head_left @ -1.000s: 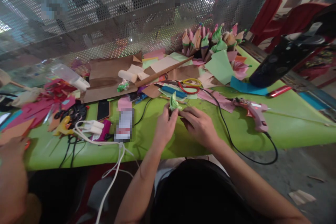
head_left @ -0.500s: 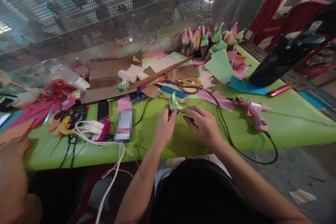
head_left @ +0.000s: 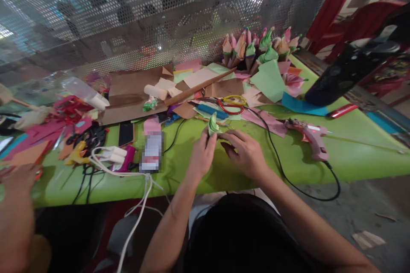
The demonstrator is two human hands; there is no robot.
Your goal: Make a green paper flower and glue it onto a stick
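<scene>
A small swirl of pleated light-green paper point(head_left: 213, 125) stands up from my left hand point(head_left: 202, 153), which is closed with thumb and fingers pinching its lower end. My right hand point(head_left: 246, 153) comes in from the right, its fingertips at the lower right edge of the swirl and the other fingers bent. Its exact grip is partly hidden. Behind my hands lie a blue-handled tool point(head_left: 211, 111) and scissors with red and yellow handles point(head_left: 231, 104). At the back right stands a cluster of paper ice-cream cones point(head_left: 251, 51) with green, peach and pink swirls.
A pink glue gun point(head_left: 312, 136) with its black cord lies to the right, near a dark bottle point(head_left: 341, 74). Paper scraps and brown card point(head_left: 134, 94) cover the back. Left are phones, white cables point(head_left: 120, 172) and another person's hand point(head_left: 21, 181).
My hands barely shift; the green swirl tilts slightly and turns between my fingers. At the far left, the other person's hand has moved a little to the right.
</scene>
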